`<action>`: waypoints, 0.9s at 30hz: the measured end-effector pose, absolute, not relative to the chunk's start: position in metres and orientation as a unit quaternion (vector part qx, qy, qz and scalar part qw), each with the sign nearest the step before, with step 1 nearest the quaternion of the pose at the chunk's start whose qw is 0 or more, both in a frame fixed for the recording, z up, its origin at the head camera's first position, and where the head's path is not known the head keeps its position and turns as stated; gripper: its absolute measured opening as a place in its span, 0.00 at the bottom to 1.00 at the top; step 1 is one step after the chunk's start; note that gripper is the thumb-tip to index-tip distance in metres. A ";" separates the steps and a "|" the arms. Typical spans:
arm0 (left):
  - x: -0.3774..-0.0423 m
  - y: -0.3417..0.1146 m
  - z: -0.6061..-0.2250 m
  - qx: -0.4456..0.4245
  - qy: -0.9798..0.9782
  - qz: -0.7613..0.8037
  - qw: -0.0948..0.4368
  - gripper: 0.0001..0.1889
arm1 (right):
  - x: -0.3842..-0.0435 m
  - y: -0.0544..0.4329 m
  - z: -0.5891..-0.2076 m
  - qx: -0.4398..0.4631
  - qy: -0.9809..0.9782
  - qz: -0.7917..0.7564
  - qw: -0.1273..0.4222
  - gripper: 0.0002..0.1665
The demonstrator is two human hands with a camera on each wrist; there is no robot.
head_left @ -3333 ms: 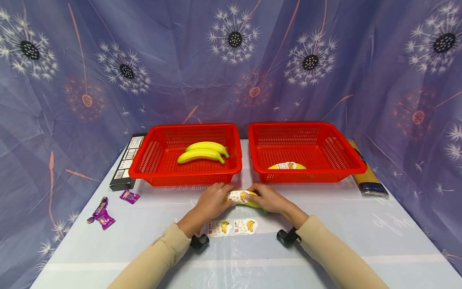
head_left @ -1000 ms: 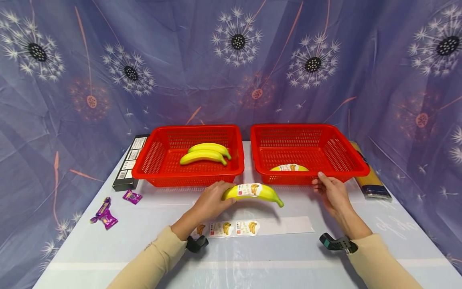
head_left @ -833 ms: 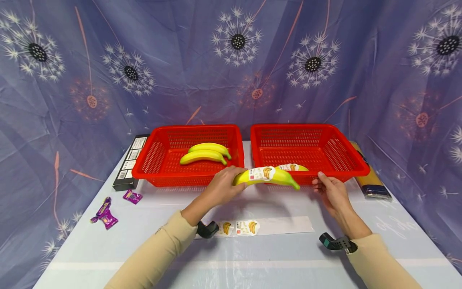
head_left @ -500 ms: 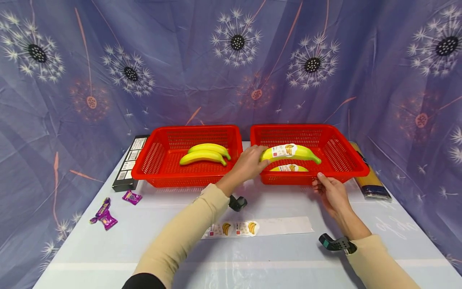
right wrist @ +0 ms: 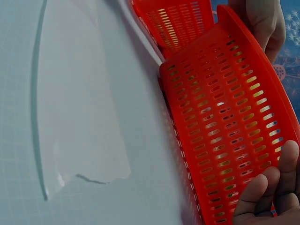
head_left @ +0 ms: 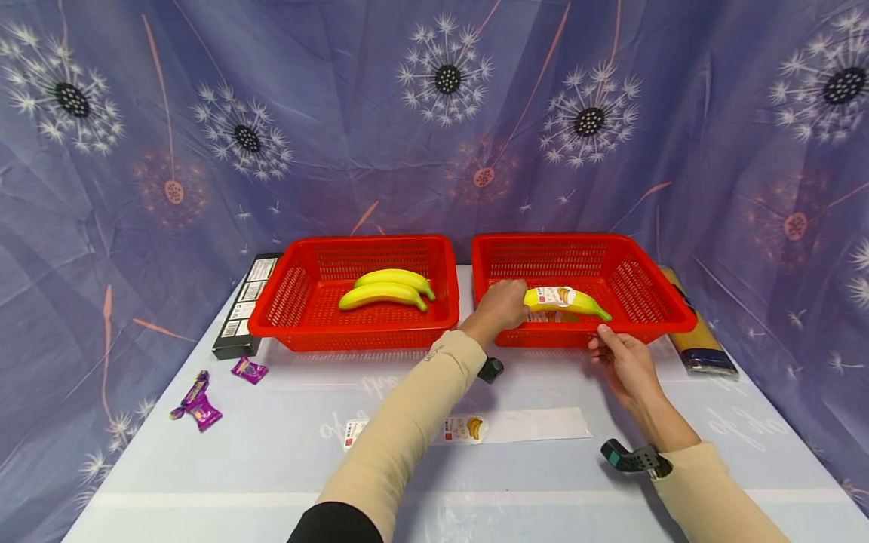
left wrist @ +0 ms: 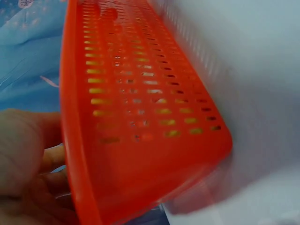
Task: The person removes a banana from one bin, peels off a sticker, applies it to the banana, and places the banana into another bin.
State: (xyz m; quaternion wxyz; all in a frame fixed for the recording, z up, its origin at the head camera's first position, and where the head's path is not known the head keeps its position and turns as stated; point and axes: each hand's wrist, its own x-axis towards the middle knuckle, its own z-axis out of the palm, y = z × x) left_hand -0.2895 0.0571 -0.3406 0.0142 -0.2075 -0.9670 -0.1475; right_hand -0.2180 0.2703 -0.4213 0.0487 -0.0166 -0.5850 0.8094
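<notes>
Since half a second earlier, the left grip had come down and slightly to the right with the banana, which sat lower inside the right basket, near its front rim. The right grip had kept its place.

The left grip was closed on the banana's left end, its fingers mostly hidden in the head view; the left wrist view showed them bent behind the basket's wall. The banana's green tip pointed right, just across the rim from the right thumb, and its white label showed on top. A lower banana was mostly covered beneath it, too blurred to tell whether the two touched.

The right grip had its thumb at the front rim and its fingers bent by the outer wall; I could not tell how far it was closed, or whether it pinched the rim.

The left basket held two bananas side by side. On the desk, the label strip lay partly hidden by the left sleeve. Purple sweets lay near a box at left; a yellow packet lay beside the right basket.
</notes>
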 end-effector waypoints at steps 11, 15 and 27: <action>-0.292 0.068 -0.341 -0.180 -0.973 -0.126 -0.072 0.13 | -0.217 0.272 -0.422 -0.019 -0.587 0.808 0.048 0.15; -0.290 0.066 -0.341 -0.186 -0.972 -0.126 -0.071 0.17 | -0.216 0.271 -0.422 -0.024 -0.588 0.807 0.051 0.14; -0.293 0.002 -0.320 -0.179 -0.932 -0.310 0.056 0.16 | -0.197 0.223 -0.415 0.006 -0.796 0.594 0.119 0.16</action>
